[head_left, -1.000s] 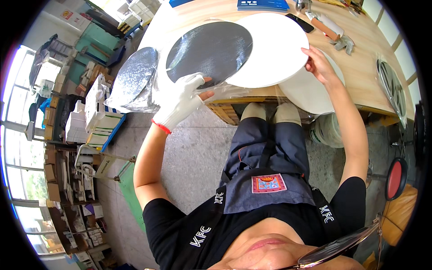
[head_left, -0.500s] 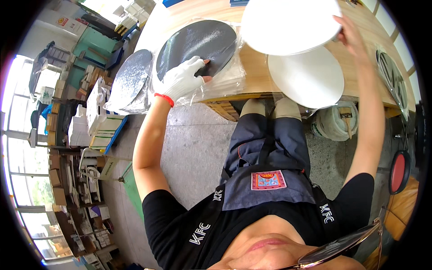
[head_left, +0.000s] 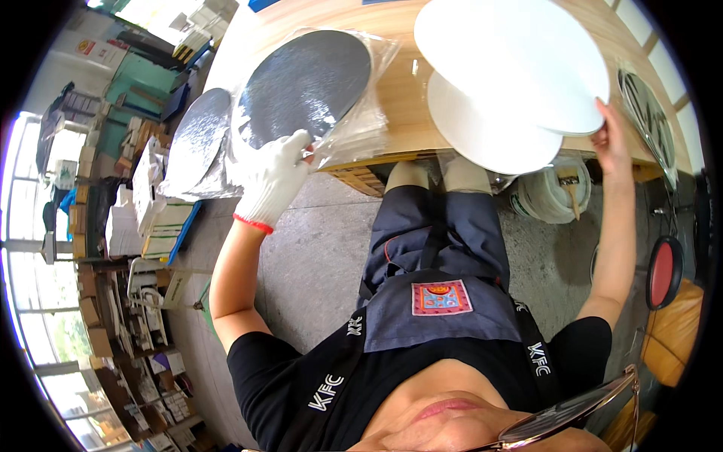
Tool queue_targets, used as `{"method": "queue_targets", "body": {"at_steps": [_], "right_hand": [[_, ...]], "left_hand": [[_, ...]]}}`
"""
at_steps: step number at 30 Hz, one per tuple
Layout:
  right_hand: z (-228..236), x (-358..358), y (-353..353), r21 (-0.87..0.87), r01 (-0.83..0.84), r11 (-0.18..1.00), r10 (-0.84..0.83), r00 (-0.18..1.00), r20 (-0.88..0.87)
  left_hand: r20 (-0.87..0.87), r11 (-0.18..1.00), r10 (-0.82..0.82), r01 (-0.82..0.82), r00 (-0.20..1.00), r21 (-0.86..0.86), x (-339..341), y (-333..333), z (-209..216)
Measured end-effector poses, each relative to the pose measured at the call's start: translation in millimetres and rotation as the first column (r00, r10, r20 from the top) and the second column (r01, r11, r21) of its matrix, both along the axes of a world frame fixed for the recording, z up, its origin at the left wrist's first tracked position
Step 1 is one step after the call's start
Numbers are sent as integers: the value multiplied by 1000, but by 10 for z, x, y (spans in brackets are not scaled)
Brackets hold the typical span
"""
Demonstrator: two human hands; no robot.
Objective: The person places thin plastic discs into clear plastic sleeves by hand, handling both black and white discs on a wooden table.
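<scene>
My left hand, in a white knit glove with a red cuff and bare fingertips, is at the near edge of a dark round disc. Its fingers are curled closed at the clear plastic film around that disc. My bare right hand grips the near right rim of a large white round disc, thumb on top. Under this disc, partly covered by it, a second white disc overhangs the table's near edge. A second dark disc in plastic lies left of my left hand.
The discs lie on a wooden table. Beneath its near edge stands a white bucket with a brush on it. More wrapped round pieces rest at the table's right end. Stacked white boxes stand on the left.
My right hand has brought the upper white disc nearer and to the right, over the lower one. My left hand has slid from the dark disc's face to its near edge, fingers curling.
</scene>
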State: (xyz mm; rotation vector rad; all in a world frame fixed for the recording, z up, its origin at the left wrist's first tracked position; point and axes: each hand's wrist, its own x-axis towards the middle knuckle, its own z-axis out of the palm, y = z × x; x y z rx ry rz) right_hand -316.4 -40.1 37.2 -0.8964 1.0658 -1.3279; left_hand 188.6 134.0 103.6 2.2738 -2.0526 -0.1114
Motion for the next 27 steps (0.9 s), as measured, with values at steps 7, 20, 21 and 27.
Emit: {"method": "queue_targets", "body": {"at_steps": [7, 20, 21, 27], "right_hand": [[-818, 233, 303, 193, -70, 979, 60, 997, 53], [159, 1447, 385, -386, -521, 761, 5, 600, -800], [269, 1798, 457, -502, -639, 583, -77, 572, -817], [-27, 3395, 677, -660, -738, 143, -300, 603, -739]], "left_hand": [[-57, 994, -42, 36, 998, -103, 39, -57, -193], [-273, 971, -137, 74, 952, -227, 471, -114, 143], [-285, 976, -135, 78, 949, -204, 556, -175, 104], [-6, 880, -380, 360, 925, -311, 834, -505, -381]]}}
